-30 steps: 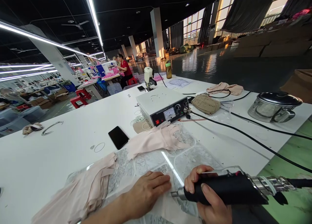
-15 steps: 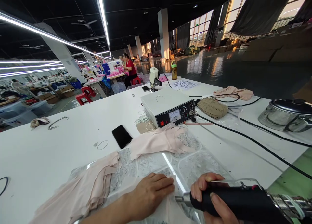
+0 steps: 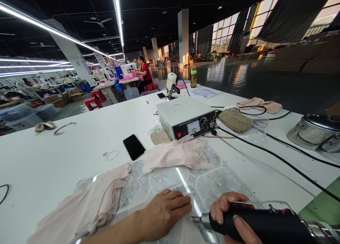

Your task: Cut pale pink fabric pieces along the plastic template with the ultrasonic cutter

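Observation:
My left hand (image 3: 166, 212) lies flat, its fingers stretched out, over a pale pink fabric piece (image 3: 187, 231) on a clear plastic template sheet (image 3: 212, 182). My right hand (image 3: 233, 215) is wrapped round a black handheld ultrasonic cutter (image 3: 268, 224). The cutter's metal tip points left and reaches the fabric just beside my left fingertips; whether it touches is hard to see. A stack of pink fabric pieces (image 3: 87, 205) rests left of my left forearm. More pink fabric (image 3: 175, 153) lies on the far part of the sheet.
Behind the sheet stands a white control box (image 3: 186, 116) with a black cable (image 3: 265, 148) running right. A phone (image 3: 134, 147), elastic loops (image 3: 156, 130), brown fabric pieces (image 3: 235, 120) and a glass pot (image 3: 313, 132) are on the white table (image 3: 66, 155). A person in red (image 3: 145, 74) sits at a sewing machine beyond.
The view has shifted slightly, so the background sits a little further right. My right hand and the cutter appear slightly further right and lower. My left hand stays on the fabric.

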`<state>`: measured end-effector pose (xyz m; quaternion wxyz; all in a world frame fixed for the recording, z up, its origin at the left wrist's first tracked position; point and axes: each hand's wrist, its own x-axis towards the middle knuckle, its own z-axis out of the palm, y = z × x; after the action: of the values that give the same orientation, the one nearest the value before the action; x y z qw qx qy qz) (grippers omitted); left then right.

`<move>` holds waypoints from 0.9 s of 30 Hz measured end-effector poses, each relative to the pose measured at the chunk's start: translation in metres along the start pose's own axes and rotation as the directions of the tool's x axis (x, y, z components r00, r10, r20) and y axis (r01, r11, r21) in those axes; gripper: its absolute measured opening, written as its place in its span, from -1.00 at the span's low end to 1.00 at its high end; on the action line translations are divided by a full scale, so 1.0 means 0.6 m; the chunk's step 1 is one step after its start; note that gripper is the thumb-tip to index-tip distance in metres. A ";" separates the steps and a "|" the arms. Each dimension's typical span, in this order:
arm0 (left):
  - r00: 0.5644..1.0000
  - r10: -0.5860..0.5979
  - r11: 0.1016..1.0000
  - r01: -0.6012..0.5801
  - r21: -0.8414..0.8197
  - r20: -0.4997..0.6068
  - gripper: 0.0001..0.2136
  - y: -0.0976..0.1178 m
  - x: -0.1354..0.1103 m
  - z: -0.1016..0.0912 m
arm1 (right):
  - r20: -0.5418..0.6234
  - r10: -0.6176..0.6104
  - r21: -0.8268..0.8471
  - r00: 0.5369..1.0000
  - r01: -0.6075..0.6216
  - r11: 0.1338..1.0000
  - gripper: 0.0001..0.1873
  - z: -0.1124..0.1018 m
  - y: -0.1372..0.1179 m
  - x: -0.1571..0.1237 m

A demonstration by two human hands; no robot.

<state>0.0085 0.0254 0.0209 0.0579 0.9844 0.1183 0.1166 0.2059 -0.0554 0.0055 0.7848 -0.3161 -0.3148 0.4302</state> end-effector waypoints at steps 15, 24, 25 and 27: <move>1.000 -0.008 1.000 0.008 -0.027 -0.003 -0.70 -0.003 -0.007 0.011 | -0.055 -0.099 -0.117 0.994 0.092 0.989 -0.90 -0.023 -0.017 0.026; 1.000 -0.013 1.000 0.013 -0.017 -0.015 -0.72 -0.002 -0.005 0.012 | -0.095 -0.161 -0.111 0.982 0.150 0.982 -0.90 -0.001 -0.010 0.033; 1.000 -0.011 1.000 0.011 -0.018 -0.015 -0.72 -0.002 -0.005 0.012 | -0.089 -0.162 -0.116 0.983 0.151 0.982 -0.90 -0.001 -0.010 0.034; 1.000 -0.007 1.000 0.007 -0.019 -0.020 -0.72 -0.002 -0.004 0.012 | -0.080 -0.167 -0.124 0.983 0.156 0.980 -0.90 0.000 -0.009 0.036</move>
<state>0.0075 0.0252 0.0134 0.0662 0.9822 0.1211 0.1275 0.2179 -0.0388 0.0142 0.8106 -0.3539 -0.3286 0.3313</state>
